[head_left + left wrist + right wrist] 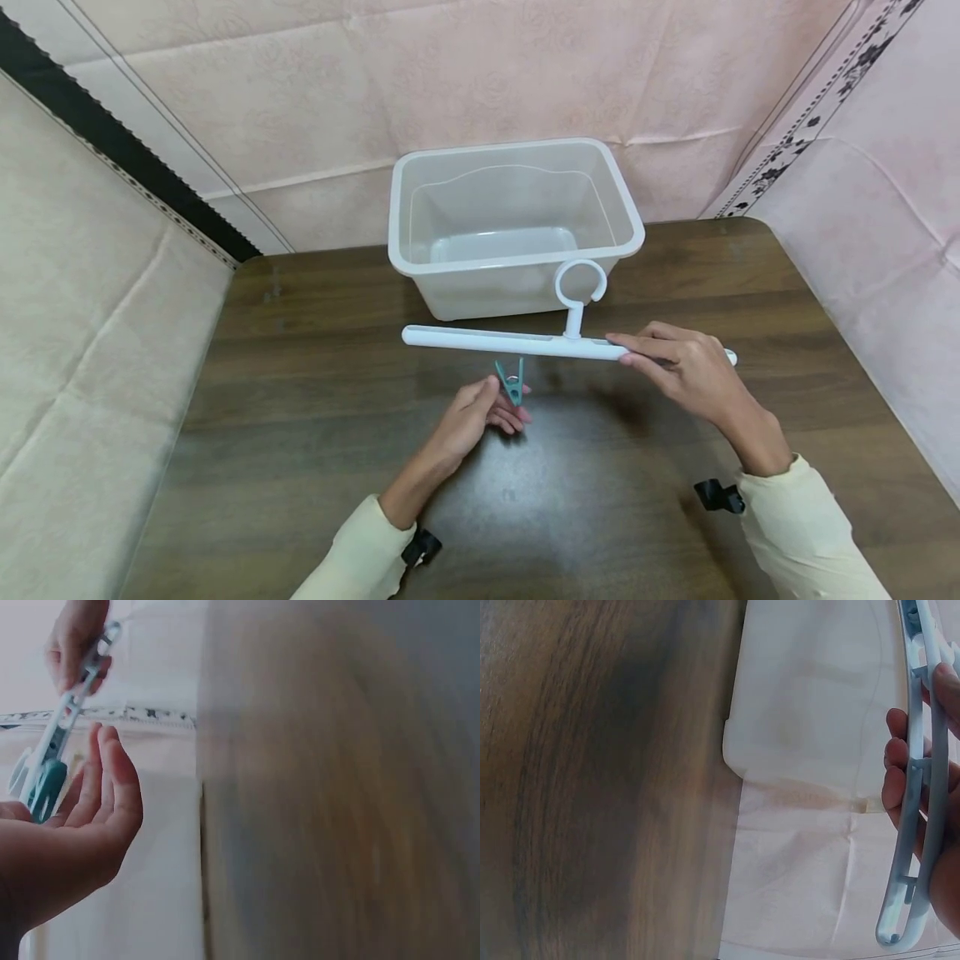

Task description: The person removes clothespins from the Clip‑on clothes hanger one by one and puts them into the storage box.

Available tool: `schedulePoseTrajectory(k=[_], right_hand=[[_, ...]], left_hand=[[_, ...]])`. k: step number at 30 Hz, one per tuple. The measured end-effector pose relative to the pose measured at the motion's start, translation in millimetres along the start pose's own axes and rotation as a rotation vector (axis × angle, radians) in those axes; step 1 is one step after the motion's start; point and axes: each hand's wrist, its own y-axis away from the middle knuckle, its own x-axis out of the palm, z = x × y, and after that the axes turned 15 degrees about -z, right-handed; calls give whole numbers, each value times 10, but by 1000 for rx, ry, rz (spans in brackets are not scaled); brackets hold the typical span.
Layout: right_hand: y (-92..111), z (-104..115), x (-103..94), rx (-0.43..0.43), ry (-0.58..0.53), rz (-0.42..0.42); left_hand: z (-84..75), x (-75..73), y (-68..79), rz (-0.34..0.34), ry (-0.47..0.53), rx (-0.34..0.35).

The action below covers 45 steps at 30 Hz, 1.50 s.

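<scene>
My right hand (693,371) grips a pale white-blue plastic clothes hanger (480,340) near its right end, thumb and fingers on either side of the bar. The hanger lies nearly level in the head view, its round hook pointing up towards the bin. Just below the bar, my left hand (467,421) pinches a teal clothespin (515,395) between thumb and fingers, its two prongs pointing up at the hanger. In the left wrist view the clothespin (48,787) overlaps the hanger's end. Open slots with crosspieces run along the hanger (913,817) in the right wrist view.
A whitish plastic bin (517,267) stands at the back of the brown wooden table (315,467), close behind the hanger, with nothing visible inside. Patterned pale cloth (300,92) hangs behind the table and along both sides.
</scene>
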Motion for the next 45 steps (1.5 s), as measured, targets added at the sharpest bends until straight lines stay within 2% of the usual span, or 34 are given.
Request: schedulePoseTrajectory(k=[3,8,12,15,22,26,31,41,45], right_hand=[[1,9,7,5,1,5],[0,13,14,10,18,14],[-1,7,14,15,15,17],[5,6,25,7,10,10],[17,-10,21,12,8,7],[28,-25,15,28,10,15],[49,-32,16,24,24,19],[46,-34,14,16,10,22],[43,-37,13,11,4,24]], left_hand=[[17,30,-6,51,163,-107],[40,43,-20,85,381,-255],[44,48,-33,107,478,-346],[54,64,-49,111,516,-382],[45,78,-62,170,640,-428],[44,75,-69,239,726,-441],[55,63,-79,326,770,-443],[66,23,-66,428,835,-376],[56,13,-56,454,878,-326]])
